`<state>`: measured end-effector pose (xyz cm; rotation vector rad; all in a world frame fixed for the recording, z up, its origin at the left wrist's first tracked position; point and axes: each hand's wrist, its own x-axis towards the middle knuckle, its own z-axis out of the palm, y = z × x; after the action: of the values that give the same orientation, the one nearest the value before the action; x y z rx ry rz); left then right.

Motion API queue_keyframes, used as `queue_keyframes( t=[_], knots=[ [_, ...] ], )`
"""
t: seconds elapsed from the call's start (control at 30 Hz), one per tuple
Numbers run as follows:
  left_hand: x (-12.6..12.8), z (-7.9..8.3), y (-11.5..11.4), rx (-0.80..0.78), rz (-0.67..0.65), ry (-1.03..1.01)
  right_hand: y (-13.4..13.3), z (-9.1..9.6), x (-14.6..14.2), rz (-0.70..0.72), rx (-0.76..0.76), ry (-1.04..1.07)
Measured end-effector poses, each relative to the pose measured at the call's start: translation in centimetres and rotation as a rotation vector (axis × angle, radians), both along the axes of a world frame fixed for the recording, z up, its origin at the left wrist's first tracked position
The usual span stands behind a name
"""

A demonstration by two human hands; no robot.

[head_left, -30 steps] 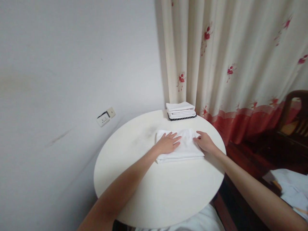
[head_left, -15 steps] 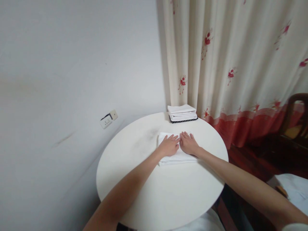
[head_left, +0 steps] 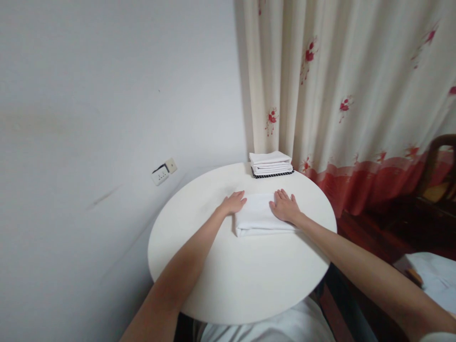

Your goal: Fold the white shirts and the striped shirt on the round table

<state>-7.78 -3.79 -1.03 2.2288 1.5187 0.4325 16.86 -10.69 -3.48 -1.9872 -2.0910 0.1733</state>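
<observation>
A folded white cloth (head_left: 258, 216) lies on the round white table (head_left: 242, 270), a little beyond its middle. My left hand (head_left: 233, 203) rests flat at the cloth's left edge, fingers stretched out. Flat on the cloth's right part lies my right hand (head_left: 285, 206), fingers spread and pointing away from me. Neither hand holds anything. At the table's far edge sits a stack of folded white cloths (head_left: 270, 163) on a dark dotted one.
A cream curtain (head_left: 338, 85) with red flowers and a red hem hangs behind the table. A white wall with a socket (head_left: 160, 175) is on the left. A dark wooden chair (head_left: 434, 175) stands at the right. White fabric (head_left: 432, 275) lies at lower right.
The hands met at the cloth's middle half a second ago, then slid apart: the left hand to the left edge, the right hand to the right part. The cloth now looks narrower.
</observation>
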Motion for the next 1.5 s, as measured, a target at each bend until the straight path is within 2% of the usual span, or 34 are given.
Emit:
queue_keyframes(
  t=[0.1, 0.2, 0.27, 0.37, 0.43, 0.5, 0.7, 0.8, 0.87, 0.97, 1.07, 1.13, 1.2, 1.27, 1.33, 1.43, 1.5],
  knots=[
    [-1.3, 0.6, 0.0, 0.036, 0.055, -0.079, 0.0, 0.0, 0.0, 0.003, -0.001, -0.012],
    [-2.0, 1.4, -2.3, 0.119, 0.077, -0.171, 0.1, 0.0, -0.1, -0.004, -0.01, -0.028],
    [-2.1, 1.5, -5.0, 0.18, -0.031, -0.217, 0.2, -0.1, -0.1, -0.007, -0.009, -0.038],
    [-2.1, 1.0, -9.6, 0.22, -0.283, -0.17, 0.3, -0.4, -0.1, -0.003, -0.001, -0.043],
    [-2.0, 0.4, -11.7, 0.247, -0.359, -0.088, 0.3, -0.5, 0.0, -0.007, -0.001, -0.046],
    [-1.9, -0.2, -12.7, 0.293, -0.372, -0.032, 0.3, -0.4, 0.0, -0.011, -0.006, -0.048],
    [-1.1, -1.9, -12.3, 0.372, -0.226, 0.046, 0.0, -0.2, 0.0, -0.018, 0.012, -0.062],
    [-0.9, -2.4, -12.8, 0.368, -0.249, 0.145, -0.2, -0.2, -0.1, -0.015, 0.021, -0.069],
    [-1.3, -2.2, -13.6, 0.366, -0.26, 0.191, -0.3, -0.3, -0.1, -0.006, 0.028, -0.068],
    [-2.4, -0.5, -14.5, 0.286, -0.291, 0.228, -0.2, -0.5, -0.1, 0.001, 0.045, -0.065],
    [-2.5, 2.6, -14.1, 0.123, -0.339, 0.221, 0.0, -0.6, -0.1, -0.005, 0.041, -0.07],
    [-1.3, 4.3, -12.8, 0.114, -0.295, 0.183, 0.0, -0.6, -0.1, -0.008, 0.044, -0.076],
    [0.8, 5.0, -11.2, 0.197, -0.23, 0.17, 0.1, -0.6, -0.1, -0.012, 0.055, -0.083],
    [3.1, 4.6, -10.0, 0.239, -0.239, 0.239, 0.1, -0.6, -0.1, -0.016, 0.059, -0.091],
    [4.8, 3.3, -9.5, 0.209, -0.31, 0.359, 0.1, -0.7, -0.1, -0.013, 0.058, -0.097],
    [5.6, 1.0, -9.8, 0.234, -0.382, 0.462, 0.0, -0.6, 0.1, 0.001, 0.065, -0.1],
    [5.3, 0.1, -10.2, 0.296, -0.372, 0.471, -0.2, -0.4, 0.0, 0.009, 0.077, -0.105]
  ],
)
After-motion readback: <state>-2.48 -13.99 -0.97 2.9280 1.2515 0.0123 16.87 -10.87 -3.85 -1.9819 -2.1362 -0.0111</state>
